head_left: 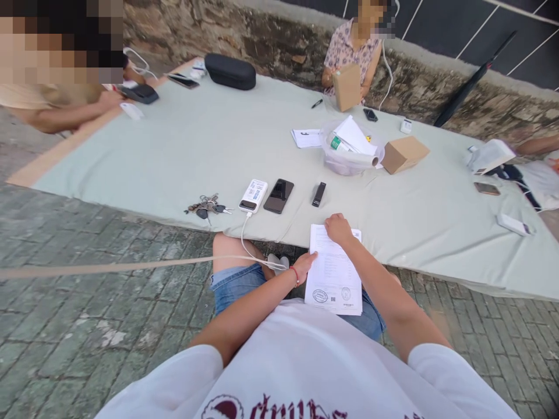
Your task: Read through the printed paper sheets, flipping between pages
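Observation:
A stack of printed papers (332, 273) with round and oval stamps lies across my lap, its top end at the table's front edge. My left hand (304, 266), with a red string on the wrist, grips the stack's left edge, thumb on top. My right hand (338, 228) is closed at the top edge of the papers, its fingers curled over them; the fingertips are partly hidden. Just beyond the papers lies a small black stick-shaped device (318, 194). To its left are a black phone (278, 196) and a white power bank (253, 195) with a cable plugged in.
Keys (208, 206) lie near the table's front edge. A plastic bowl (345, 163) holding papers and a roll stands beside a cardboard box (405, 154). A black case (230, 71) is at the back. Other people sit at the left, far side and right of the cloth-covered table (196, 145).

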Available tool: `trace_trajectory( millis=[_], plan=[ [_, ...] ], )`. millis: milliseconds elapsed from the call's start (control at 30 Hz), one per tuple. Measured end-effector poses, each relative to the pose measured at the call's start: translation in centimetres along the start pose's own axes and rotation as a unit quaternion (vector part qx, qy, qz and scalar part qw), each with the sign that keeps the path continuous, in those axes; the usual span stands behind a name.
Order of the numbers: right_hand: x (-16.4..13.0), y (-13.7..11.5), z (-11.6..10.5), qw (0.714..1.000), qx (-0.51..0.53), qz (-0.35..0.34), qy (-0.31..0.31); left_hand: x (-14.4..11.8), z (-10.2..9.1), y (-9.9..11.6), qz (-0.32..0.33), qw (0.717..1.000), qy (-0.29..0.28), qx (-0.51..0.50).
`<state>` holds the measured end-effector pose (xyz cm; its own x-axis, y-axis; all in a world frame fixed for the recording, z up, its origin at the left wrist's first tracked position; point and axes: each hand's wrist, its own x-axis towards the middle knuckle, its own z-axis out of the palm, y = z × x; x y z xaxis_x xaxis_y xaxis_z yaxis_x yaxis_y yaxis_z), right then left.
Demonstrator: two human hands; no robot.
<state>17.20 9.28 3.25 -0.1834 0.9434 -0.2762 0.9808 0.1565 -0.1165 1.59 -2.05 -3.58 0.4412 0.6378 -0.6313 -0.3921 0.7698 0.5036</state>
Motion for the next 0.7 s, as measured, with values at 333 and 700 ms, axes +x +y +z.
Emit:
trace_trajectory(
  millis=[333, 700],
  plan=[
    [0.01, 0.73, -0.03, 1.0, 0.011, 0.01, -0.004, -0.02, 0.13, -0.44, -0.014, 1.0, 0.004, -0.008],
    [0.27, 0.33, -0.37, 0.999, 0.034, -0.009, 0.016, 0.05, -0.08, -0.79, 0.002, 1.0, -0.006, -0.006]
  ],
)
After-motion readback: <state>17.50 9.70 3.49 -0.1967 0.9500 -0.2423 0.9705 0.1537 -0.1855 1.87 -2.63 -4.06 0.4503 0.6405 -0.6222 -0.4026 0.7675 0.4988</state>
